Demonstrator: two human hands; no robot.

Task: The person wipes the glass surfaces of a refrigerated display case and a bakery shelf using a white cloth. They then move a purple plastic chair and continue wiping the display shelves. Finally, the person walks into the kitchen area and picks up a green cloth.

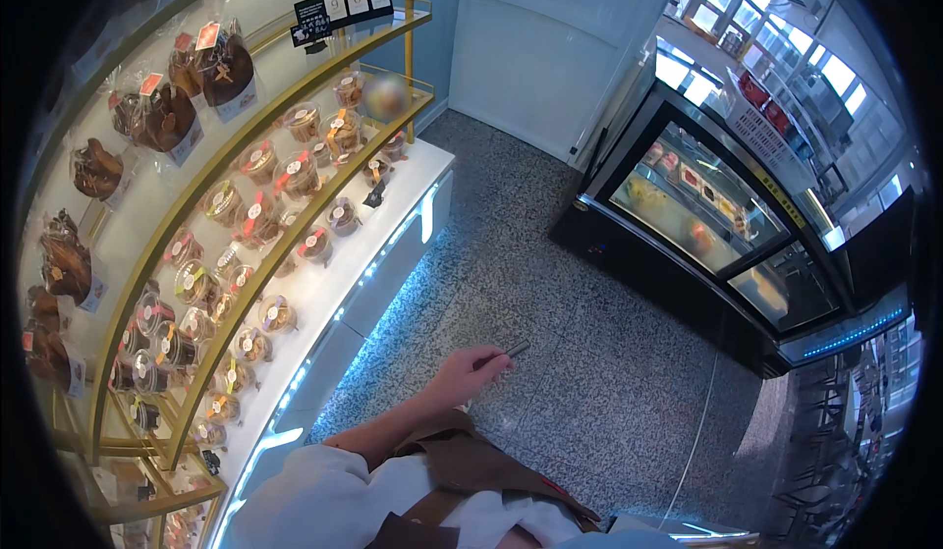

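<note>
My left hand (475, 372) reaches forward above the speckled floor, its fingers closed around a slim dark rod, perhaps a pen (518, 348). One end of the rod sticks out past the fingertips. A brown apron (479, 460) over white clothing covers my body below the hand. My right hand is out of view; a small patch of skin (520, 538) shows at the bottom edge, too little to tell which part it is. To the left, lidded clear tubs of snacks (277, 315) with round labels stand on a white lit counter (317, 295).
Curved gold shelf rails (243, 295) rise on the left, with wrapped brown loaves (158, 118) above. A black glass-fronted display case (663, 254) stands to the right, bearing a white basket (759, 125). White door panels (530, 55) stand ahead. Speckled floor (516, 254) lies between.
</note>
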